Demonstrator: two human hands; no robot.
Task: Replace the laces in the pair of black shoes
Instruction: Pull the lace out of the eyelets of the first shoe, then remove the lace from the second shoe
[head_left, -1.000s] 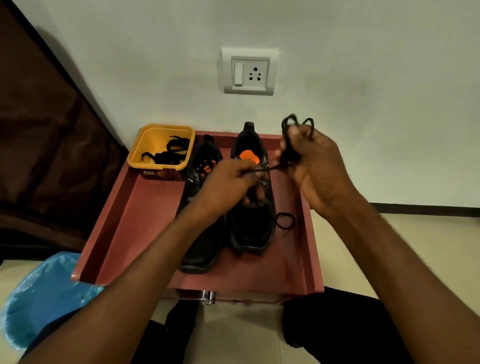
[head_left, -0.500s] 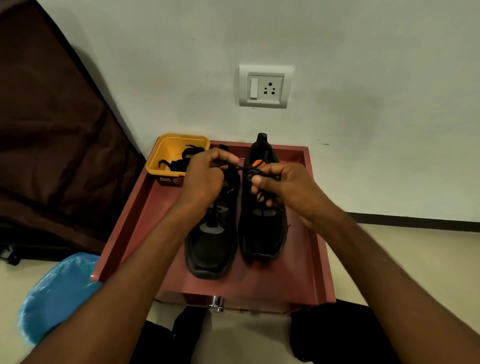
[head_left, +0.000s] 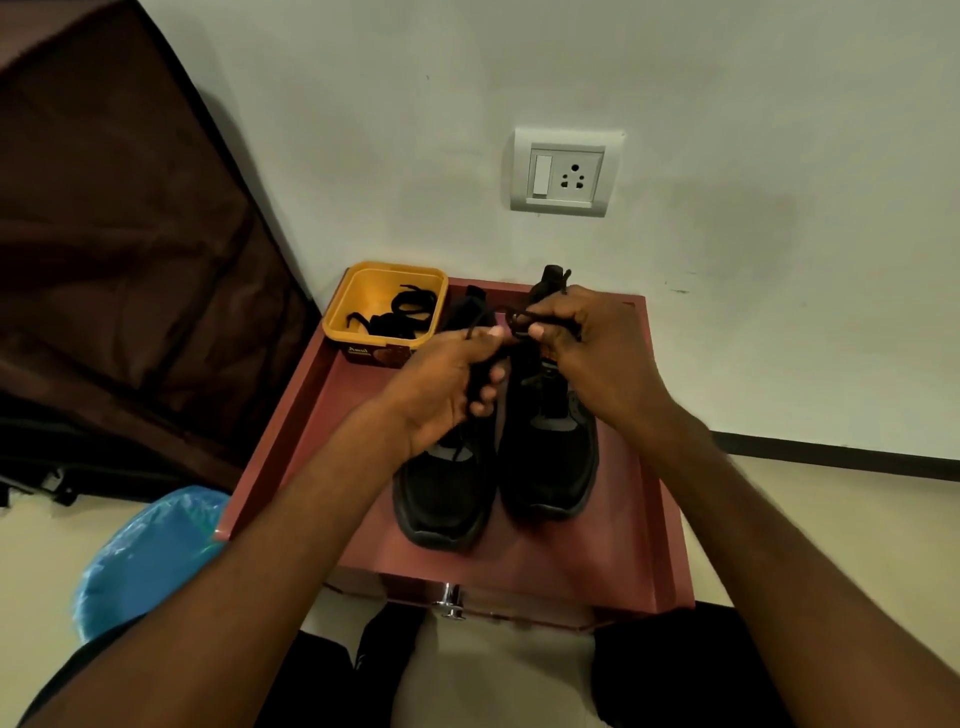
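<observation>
Two black shoes stand side by side in a reddish tray (head_left: 291, 441), toes toward me: the left shoe (head_left: 441, 499) and the right shoe (head_left: 550, 467). Above them my left hand (head_left: 447, 384) and my right hand (head_left: 587, 348) both pinch one black lace (head_left: 511, 318) stretched between their fingertips. A strand of it hangs down through my left palm toward the left shoe. My hands hide the shoes' eyelets and tongues.
A yellow tub (head_left: 387, 306) holding other black laces sits in the tray's far left corner. A wall socket (head_left: 563, 174) is on the white wall behind. A blue plastic bag (head_left: 145, 556) lies on the floor at left, beside dark brown fabric (head_left: 114, 249).
My right hand came down from beside the wall with the bunched lace and met my left hand over the shoes. Both hands now sit close together.
</observation>
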